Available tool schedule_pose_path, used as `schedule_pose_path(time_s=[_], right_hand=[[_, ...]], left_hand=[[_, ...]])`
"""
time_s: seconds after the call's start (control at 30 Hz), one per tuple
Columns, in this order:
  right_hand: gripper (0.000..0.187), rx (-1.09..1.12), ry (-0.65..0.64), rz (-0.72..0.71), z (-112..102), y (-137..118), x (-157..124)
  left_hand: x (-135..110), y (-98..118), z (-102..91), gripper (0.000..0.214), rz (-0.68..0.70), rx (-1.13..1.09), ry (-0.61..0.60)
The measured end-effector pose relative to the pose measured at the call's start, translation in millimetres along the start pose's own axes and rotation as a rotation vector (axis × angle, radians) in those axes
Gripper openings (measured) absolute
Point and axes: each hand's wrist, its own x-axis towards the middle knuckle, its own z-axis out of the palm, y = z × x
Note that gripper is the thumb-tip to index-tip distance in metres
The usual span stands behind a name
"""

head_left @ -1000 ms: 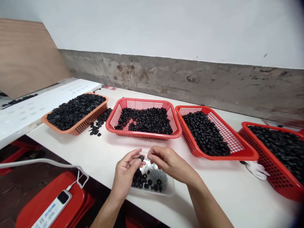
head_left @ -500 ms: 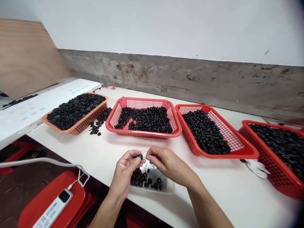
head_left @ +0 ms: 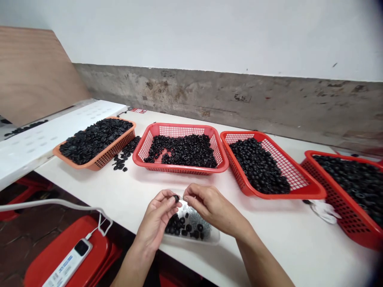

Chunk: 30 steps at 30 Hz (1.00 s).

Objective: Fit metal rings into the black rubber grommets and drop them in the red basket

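Note:
My left hand [head_left: 156, 221] pinches a small black rubber piece [head_left: 176, 198] between thumb and fingers. My right hand [head_left: 211, 208] has its fingers curled together, its fingertips just beside that piece, with no clear contact. Under both hands lies a shallow clear plastic tray [head_left: 214, 237] holding several black rubber pieces [head_left: 176, 226] and a patch of small grey metal parts [head_left: 196, 219]. My left palm hides part of the tray.
Several baskets stand in a row behind the tray: one orange [head_left: 116, 150] and several red [head_left: 179, 169], each filled with black parts. Loose black pieces [head_left: 123, 158] lie on the white table [head_left: 269, 235]. A power strip [head_left: 67, 263] rests on a red stool [head_left: 89, 239] at the lower left.
My left hand has shifted slightly while keeping the black piece between its fingers. My right hand has barely moved, and the tray and baskets stay in place.

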Motion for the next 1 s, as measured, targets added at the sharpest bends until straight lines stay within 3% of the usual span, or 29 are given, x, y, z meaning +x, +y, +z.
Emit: schedule_pose_path(time_s=[0.27,0.37,0.5,0.6,0.83,1.0], right_hand=[[0.018,0.017,-0.026,0.010,1,2,1],[0.017,0.254,-0.114,0.060,-2,11,4],[0.030,0.649,-0.300,0.109,-3,21,9],[0.034,0.790,-0.344,0.128,-2,22,11],[0.035,0.840,-0.355,0.162,1,23,11],[0.034,0.823,-0.330,0.128,8,21,11]], left_hand=[[-3,-5,3.0,0.036,0.139,0.182,-0.018],[-7,-3,1.6,0.037,0.189,0.248,-0.062],[-8,-1,1.0,0.035,0.140,0.253,-0.125],[-8,0,1.3,0.035,0.106,0.220,-0.136],[-13,-1,4.7,0.031,0.003,0.074,-0.195],[-12,0,5.2,0.030,0.039,0.081,-0.171]])
